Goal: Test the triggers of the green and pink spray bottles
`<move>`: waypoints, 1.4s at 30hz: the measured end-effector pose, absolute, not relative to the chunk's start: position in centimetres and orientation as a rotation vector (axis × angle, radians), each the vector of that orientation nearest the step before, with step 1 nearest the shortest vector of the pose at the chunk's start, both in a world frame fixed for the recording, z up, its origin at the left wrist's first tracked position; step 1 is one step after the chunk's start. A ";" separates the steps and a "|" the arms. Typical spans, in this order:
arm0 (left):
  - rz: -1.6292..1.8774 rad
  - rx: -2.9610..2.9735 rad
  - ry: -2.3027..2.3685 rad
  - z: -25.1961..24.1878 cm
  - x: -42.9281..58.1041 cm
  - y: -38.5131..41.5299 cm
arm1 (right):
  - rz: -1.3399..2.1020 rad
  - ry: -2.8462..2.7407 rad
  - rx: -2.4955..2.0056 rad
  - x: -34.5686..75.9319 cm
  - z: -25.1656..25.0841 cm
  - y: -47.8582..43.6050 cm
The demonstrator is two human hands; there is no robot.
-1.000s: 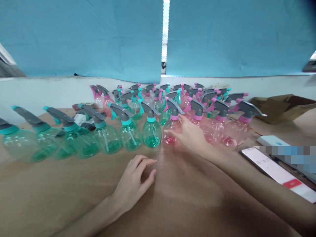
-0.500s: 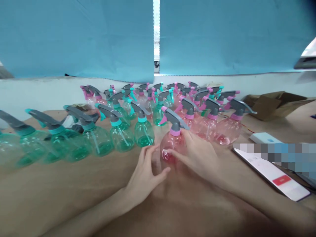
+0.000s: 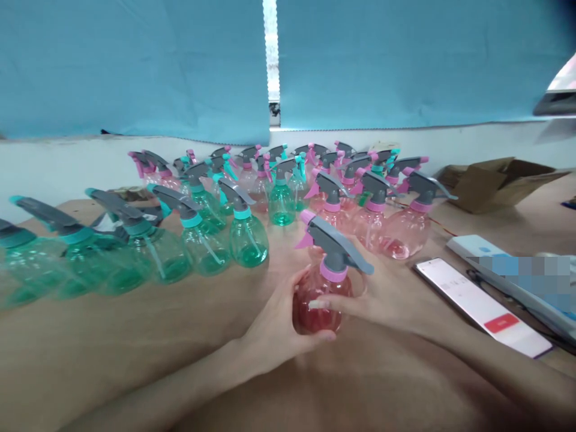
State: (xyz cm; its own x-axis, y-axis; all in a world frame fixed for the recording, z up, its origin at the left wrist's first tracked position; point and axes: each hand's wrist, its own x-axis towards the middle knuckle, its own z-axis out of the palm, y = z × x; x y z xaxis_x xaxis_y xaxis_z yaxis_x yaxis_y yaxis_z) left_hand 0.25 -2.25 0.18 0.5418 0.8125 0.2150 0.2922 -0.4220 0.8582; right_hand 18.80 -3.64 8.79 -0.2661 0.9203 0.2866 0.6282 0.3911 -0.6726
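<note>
- While both hands close around it, we see the translucent pink, round-bellied plastic spray bottle with a grey trigger head just below and right of the frame's centre.
- Our left hand grasps the belly from the left, thumb low across the front.
- Our right hand grasps the same bottle from the right, its thumb lying across the front of the belly.
- We see the long axis close to upright, its top leaning slightly toward the right of the frame. The pink nozzle points to the upper left; the grey lever slopes down to the right.
- We cannot tell whether its base touches the brown tabletop.
- At the left and centre-left we have a row of translucent green round spray bottles with teal collars. Thin tubes show inside some; a darker green shows low in the bellies, and we cannot tell whether it is liquid.
- Right of centre, pink spray bottles with grey heads stand upright, nozzles toward the upper left.
- At the right edge we see an open brown cardboard box, its inside hidden from us.
</note>
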 end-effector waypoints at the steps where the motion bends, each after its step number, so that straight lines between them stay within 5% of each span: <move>1: 0.808 1.982 0.887 0.2 0.5 -2.3 | 0.574 -1.979 -1.296 18.9 8.5 -3.4; 7: 0.745 2.035 0.841 0.7 1.6 -2.2 | 0.411 -1.892 -1.311 19.2 6.2 -2.3; 42: 0.682 2.502 1.286 0.0 -1.5 0.2 | 0.662 -1.903 -1.352 19.4 8.2 -1.2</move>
State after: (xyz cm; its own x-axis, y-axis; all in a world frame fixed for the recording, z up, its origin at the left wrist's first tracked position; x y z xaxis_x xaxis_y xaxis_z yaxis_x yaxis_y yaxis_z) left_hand -1.47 0.21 -0.05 0.5020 0.8139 0.2925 0.6986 -0.5809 0.4176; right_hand 19.39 -1.16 8.15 -0.2100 0.9458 0.2478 0.5877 0.3247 -0.7411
